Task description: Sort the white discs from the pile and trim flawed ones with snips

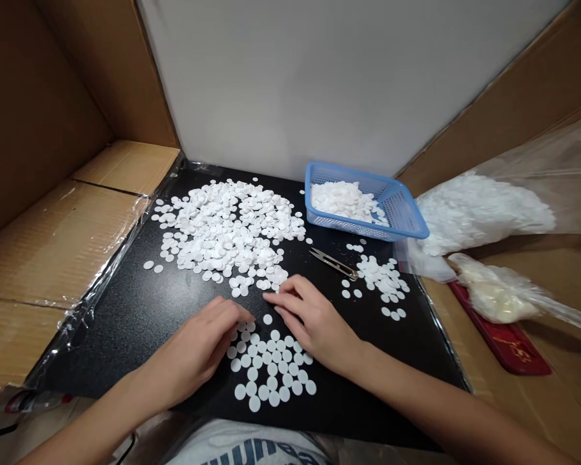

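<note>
Both my hands rest palm down on a black mat (126,316). Between them lies a small spread of flat white discs (271,368). My left hand (201,349) lies with its fingers stretched toward the discs, fingertips touching the left edge of the spread. My right hand (310,320) has its fingers extended to the left, tips at the near edge of a big pile of white discs (227,229) farther back. Neither hand visibly holds anything.
A blue plastic basket (401,210) with more discs stands at the back right. Metal thread snips (334,263) lie beside a small group of discs (382,281). Clear bags of discs (484,213) and a red tray (508,342) sit right. Cardboard walls surround.
</note>
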The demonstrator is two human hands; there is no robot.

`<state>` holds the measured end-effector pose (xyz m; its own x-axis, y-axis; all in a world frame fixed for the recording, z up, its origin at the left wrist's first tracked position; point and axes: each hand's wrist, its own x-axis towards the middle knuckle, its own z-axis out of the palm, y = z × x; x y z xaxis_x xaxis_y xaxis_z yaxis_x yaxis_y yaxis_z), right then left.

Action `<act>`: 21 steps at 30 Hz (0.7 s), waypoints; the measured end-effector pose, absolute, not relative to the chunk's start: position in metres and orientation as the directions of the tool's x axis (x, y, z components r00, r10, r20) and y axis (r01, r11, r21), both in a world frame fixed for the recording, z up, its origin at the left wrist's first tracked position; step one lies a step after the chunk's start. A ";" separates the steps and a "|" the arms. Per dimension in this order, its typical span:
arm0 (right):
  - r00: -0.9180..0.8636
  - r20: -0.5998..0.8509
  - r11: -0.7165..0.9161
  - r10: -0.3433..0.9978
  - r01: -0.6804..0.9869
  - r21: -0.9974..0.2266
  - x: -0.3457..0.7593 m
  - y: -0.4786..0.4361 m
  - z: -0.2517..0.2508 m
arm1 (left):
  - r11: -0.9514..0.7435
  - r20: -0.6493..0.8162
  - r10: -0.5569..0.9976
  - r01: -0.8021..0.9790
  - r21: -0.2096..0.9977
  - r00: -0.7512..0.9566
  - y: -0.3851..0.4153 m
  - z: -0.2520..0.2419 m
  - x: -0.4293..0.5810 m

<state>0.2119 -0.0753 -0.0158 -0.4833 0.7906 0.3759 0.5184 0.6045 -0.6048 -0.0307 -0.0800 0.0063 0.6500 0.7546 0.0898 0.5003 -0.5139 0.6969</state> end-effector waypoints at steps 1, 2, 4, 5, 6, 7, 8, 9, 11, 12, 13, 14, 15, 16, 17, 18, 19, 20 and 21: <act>-0.485 0.390 0.620 0.783 0.557 -0.552 0.210 -0.067 -0.016 | -0.528 0.115 0.767 0.519 0.672 0.632 -0.076 0.006 -0.029; -0.493 0.397 0.633 0.774 0.590 -0.501 0.208 -0.060 -0.016 | -0.541 0.140 0.780 0.545 0.641 0.609 -0.072 0.006 -0.027; -0.519 0.398 0.653 0.756 0.635 -0.412 0.202 -0.048 -0.016 | -0.565 0.183 0.796 0.600 0.567 0.577 -0.062 0.002 -0.023; -0.533 0.402 0.664 0.745 0.649 -0.370 0.200 -0.044 -0.017 | -0.579 0.195 0.795 0.621 0.529 0.574 -0.057 0.000 -0.021; -0.550 0.409 0.679 0.729 0.657 -0.327 0.198 -0.042 -0.018 | -0.597 0.206 0.787 0.634 0.491 0.581 -0.052 -0.002 -0.020; -0.570 0.419 0.698 0.707 0.658 -0.283 0.196 -0.042 -0.018 | -0.617 0.213 0.775 0.642 0.455 0.595 -0.049 -0.004 -0.019; -0.594 0.430 0.720 0.680 0.651 -0.239 0.196 -0.043 -0.018 | -0.637 0.215 0.762 0.647 0.420 0.610 -0.046 -0.006 -0.019; -0.622 0.441 0.746 0.647 0.636 -0.198 0.198 -0.046 -0.018 | -0.658 0.216 0.746 0.646 0.388 0.630 -0.044 -0.007 -0.019; -0.677 0.458 0.798 0.576 0.588 -0.133 0.204 -0.052 -0.018 | -0.705 0.218 0.705 0.631 0.324 0.675 -0.042 -0.006 -0.019; -0.696 0.464 0.816 0.548 0.568 -0.111 0.208 -0.056 -0.017 | -0.731 0.215 0.678 0.616 0.293 0.703 -0.042 -0.005 -0.019; -0.705 0.467 0.824 0.533 0.557 -0.100 0.213 -0.059 -0.016 | -0.757 0.214 0.650 0.597 0.266 0.729 -0.042 -0.004 -0.019; -0.704 0.470 0.825 0.533 0.556 -0.103 0.218 -0.062 -0.016 | -0.780 0.214 0.623 0.578 0.241 0.752 -0.043 -0.003 -0.019; -0.693 0.471 0.817 0.546 0.564 -0.117 0.222 -0.064 -0.015 | -0.798 0.215 0.600 0.561 0.220 0.770 -0.043 -0.002 -0.019; -0.675 0.471 0.804 0.568 0.578 -0.140 0.226 -0.066 -0.015 | -0.813 0.220 0.582 0.546 0.203 0.783 -0.044 -0.003 -0.018; -0.657 0.467 0.789 0.591 0.592 -0.165 0.229 -0.068 -0.016 | -0.823 0.231 0.567 0.534 0.193 0.791 -0.045 -0.004 -0.016; -0.645 0.461 0.778 0.610 0.599 -0.191 0.231 -0.070 -0.016 | -0.829 0.244 0.558 0.526 0.189 0.793 -0.045 -0.005 -0.014; -0.638 0.453 0.771 0.623 0.599 -0.216 0.233 -0.071 -0.016 | -0.831 0.260 0.556 0.521 0.194 0.790 -0.046 -0.006 -0.012; -0.633 0.442 0.764 0.635 0.598 -0.242 0.234 -0.072 -0.017 | -0.829 0.277 0.560 0.521 0.206 0.781 -0.046 -0.007 -0.010; -0.627 0.428 0.755 0.651 0.595 -0.276 0.234 -0.073 -0.017 | -0.824 0.292 0.567 0.522 0.222 0.770 -0.047 -0.008 -0.007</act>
